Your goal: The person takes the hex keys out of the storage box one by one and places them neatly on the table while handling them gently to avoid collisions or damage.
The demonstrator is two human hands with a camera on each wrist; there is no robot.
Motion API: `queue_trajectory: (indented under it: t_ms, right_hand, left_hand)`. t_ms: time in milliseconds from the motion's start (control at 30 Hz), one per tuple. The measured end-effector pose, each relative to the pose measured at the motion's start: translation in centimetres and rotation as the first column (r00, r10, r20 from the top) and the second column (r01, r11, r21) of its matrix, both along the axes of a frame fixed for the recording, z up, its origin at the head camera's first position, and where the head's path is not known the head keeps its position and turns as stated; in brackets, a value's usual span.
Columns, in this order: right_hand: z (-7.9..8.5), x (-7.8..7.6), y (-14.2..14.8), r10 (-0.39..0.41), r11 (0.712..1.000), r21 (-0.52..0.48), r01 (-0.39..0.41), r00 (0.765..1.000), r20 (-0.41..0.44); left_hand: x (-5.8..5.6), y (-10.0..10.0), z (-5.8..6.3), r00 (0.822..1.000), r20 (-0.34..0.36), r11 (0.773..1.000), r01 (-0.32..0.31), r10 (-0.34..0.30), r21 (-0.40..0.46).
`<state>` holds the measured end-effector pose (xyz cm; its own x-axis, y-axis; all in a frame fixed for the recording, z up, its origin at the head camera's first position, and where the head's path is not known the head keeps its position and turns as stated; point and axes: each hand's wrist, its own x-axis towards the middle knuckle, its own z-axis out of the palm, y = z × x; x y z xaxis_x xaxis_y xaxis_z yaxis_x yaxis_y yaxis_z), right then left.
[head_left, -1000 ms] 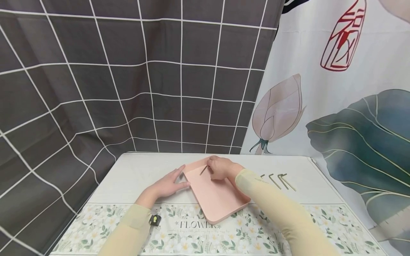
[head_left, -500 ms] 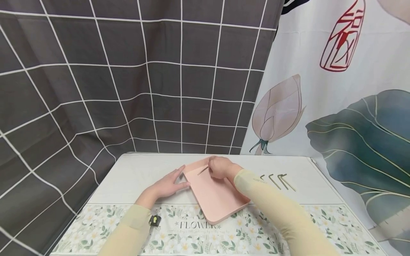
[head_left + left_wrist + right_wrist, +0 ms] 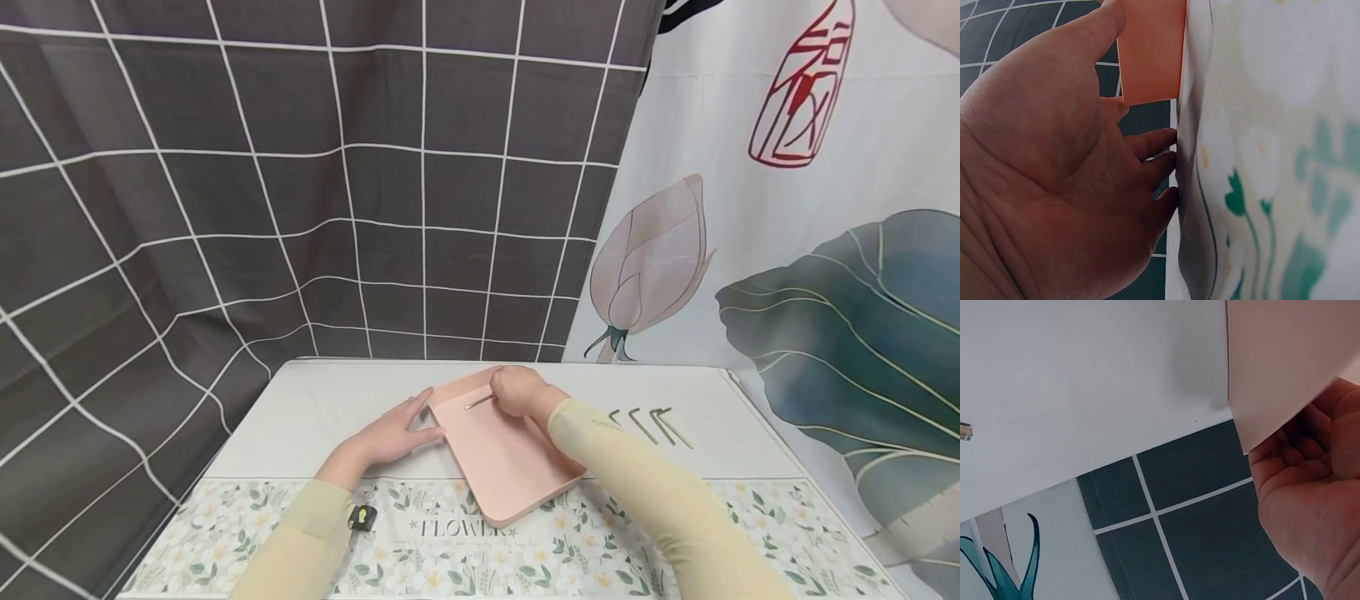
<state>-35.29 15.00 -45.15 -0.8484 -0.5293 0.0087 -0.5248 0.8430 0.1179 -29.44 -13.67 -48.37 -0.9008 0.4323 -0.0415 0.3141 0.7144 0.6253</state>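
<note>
A shallow pink tray [image 3: 510, 475] lies at an angle on the table. My left hand [image 3: 390, 431] rests at its left side, thumb and fingers spread and touching the wall; in the left wrist view the tray wall [image 3: 1152, 50] meets the thumb, and other fingertips reach the tabletop. Over the far end of the tray, my right hand [image 3: 517, 392] has curled fingers holding a thin hex key [image 3: 478, 402], whose tip points left above the tray floor. From the right wrist, the tray wall [image 3: 1285, 369] covers the fingertips and the key.
Several L-shaped hex keys [image 3: 645, 427] lie on the white tabletop right of the tray, one partly behind the right sleeve [image 3: 600, 433]. A floral cloth [image 3: 420, 567] spans the front. A dark checked curtain [image 3: 375, 192] hangs behind the table.
The hex key in my right hand has swung from a steep slant to a flatter one, and that hand has shifted slightly right. The left hand and tray stay put.
</note>
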Motion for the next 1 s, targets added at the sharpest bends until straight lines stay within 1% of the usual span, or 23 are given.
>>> queue_trajectory:
  t_ms: [433, 633, 800, 1000]
  right_hand:
    - [0.05, 0.28, -0.07, 0.013, 1.0, -0.011, -0.013, 1.0, -0.021]
    - [-0.11, 0.31, -0.1, 0.065, 0.997, -0.049, -0.066, 0.998, -0.027]
    - [-0.18, 0.28, 0.03, 0.108, 0.993, -0.051, -0.109, 0.994, -0.028]
    - [-0.1, 0.36, 0.21, 0.12, 0.991, -0.064, -0.12, 0.993, -0.005]
  left_hand:
    - [0.27, -0.06, 0.15, 1.0, 0.008, 1.0, -0.004, 0.004, 0.004]
    - [0.18, -0.13, 0.16, 1.0, -0.005, 1.0, -0.004, 0.004, -0.013]
    - [0.17, -0.11, 0.22, 1.0, -0.005, 1.0, 0.0, 0.0, -0.021]
    - [0.23, -0.05, 0.28, 1.0, -0.009, 1.0, -0.003, 0.003, -0.026]
